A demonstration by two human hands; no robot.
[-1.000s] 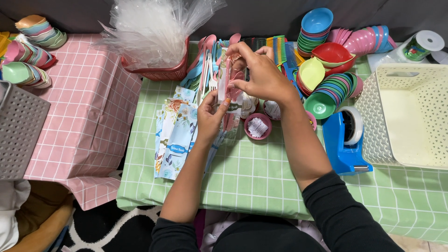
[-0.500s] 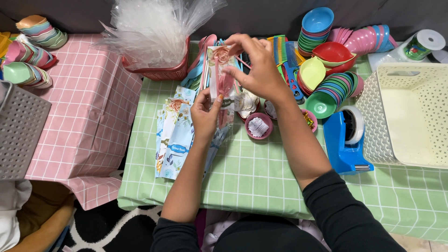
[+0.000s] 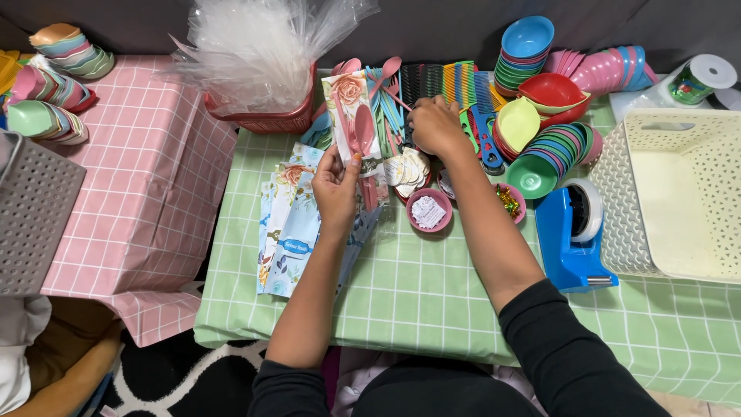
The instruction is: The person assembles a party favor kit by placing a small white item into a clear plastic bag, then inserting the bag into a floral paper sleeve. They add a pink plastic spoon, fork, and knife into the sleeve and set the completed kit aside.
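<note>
Held upright in the left hand (image 3: 336, 185) is a flower-printed packet (image 3: 349, 112) with a pink spoon (image 3: 361, 127) laid against its front, the thumb and fingers pinched round the lower end of both. The long axis of packet and spoon runs near to far, almost vertical in the head view, with the spoon's bowl at the nearer end and its handle pointing away toward the far edge of the table.

Just to the right of the packet and slightly farther off, the right hand (image 3: 436, 127) is closed loosely, fingertips down among the spread of pastel cutlery (image 3: 386, 96) at the far side of the green checked tablecloth (image 3: 432, 301). Whether a piece is actually pinched there cannot be told, since the fingertips are hidden by the knuckles. The cutlery lies directly under and just left of that hand, so the right hand is clearly the nearer one to it, and the packet sits only a short way to the left.

Beneath the left forearm a stack of further printed packets (image 3: 289, 224) lies flat on the cloth. A small pink bowl (image 3: 430, 210) stands near the right wrist, and a blue tape dispenser (image 3: 575, 232) sits well to the right.
</note>
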